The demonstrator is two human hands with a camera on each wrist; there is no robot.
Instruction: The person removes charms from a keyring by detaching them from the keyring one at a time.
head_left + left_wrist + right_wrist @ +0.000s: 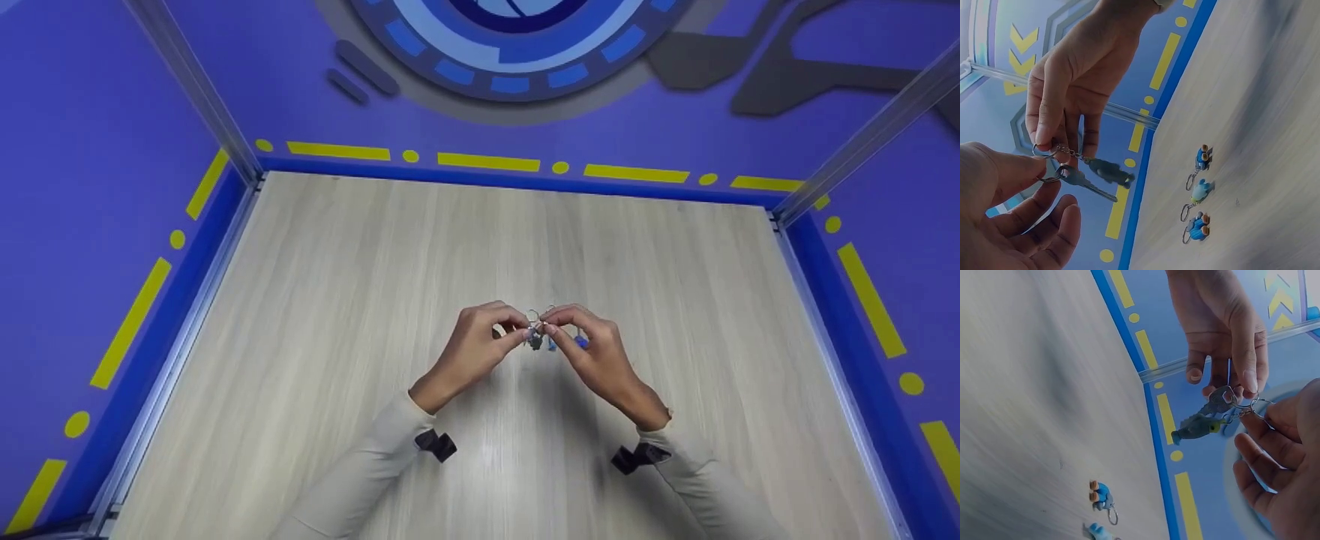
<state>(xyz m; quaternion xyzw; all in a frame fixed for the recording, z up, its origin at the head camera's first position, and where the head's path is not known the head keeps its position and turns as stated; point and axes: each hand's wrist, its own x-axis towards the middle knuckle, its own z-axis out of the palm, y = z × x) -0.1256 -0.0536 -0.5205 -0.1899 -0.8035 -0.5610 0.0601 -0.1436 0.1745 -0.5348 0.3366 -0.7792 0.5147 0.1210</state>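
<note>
My left hand (pixel 476 337) pinches the metal ring of a key (pixel 1081 179) between thumb and fingertips, and the key hangs below it. Facing it, my right hand (pixel 600 349) pinches a split ring with a short chain, from which a small grey-blue figure keychain (pixel 1199 427) dangles. Both hands meet fingertip to fingertip, the two rings overlapping between them in the wrist views. Key and figure hang side by side above the table.
On the wooden table (pixel 360 300) lie three more figure keychains in a row: a blue one with brown feet (pixel 1202 157), a light-blue one (pixel 1201 191) and another blue one (pixel 1199 226). Blue panels (pixel 495 135) with yellow markings enclose the back and sides.
</note>
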